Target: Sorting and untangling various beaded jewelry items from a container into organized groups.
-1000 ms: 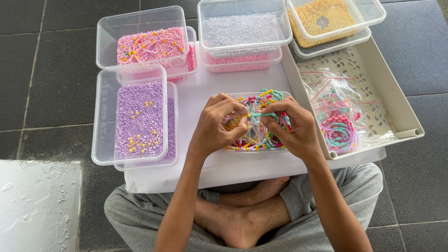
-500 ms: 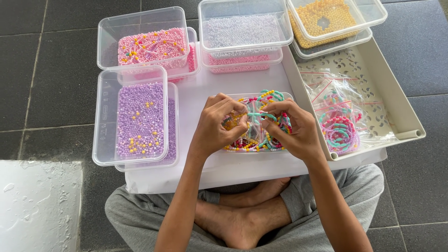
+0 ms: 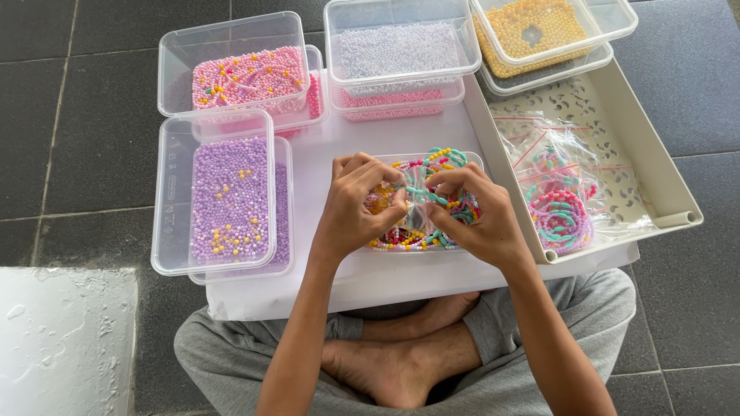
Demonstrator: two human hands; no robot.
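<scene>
— Where are the hands?
— Both over the clear tub [image 3: 472,163] of mixed bead strands on the white surface [image 3: 339,139]. The left hand [image 3: 356,206] and right hand [image 3: 476,212] each have their grip pinched together on a turquoise bead strand [image 3: 428,196] stretched between them.
— And around them?
— Purple beads box [image 3: 227,192] left, bagged bracelets [image 3: 563,208] in the cream tray [image 3: 647,166] right.
</scene>
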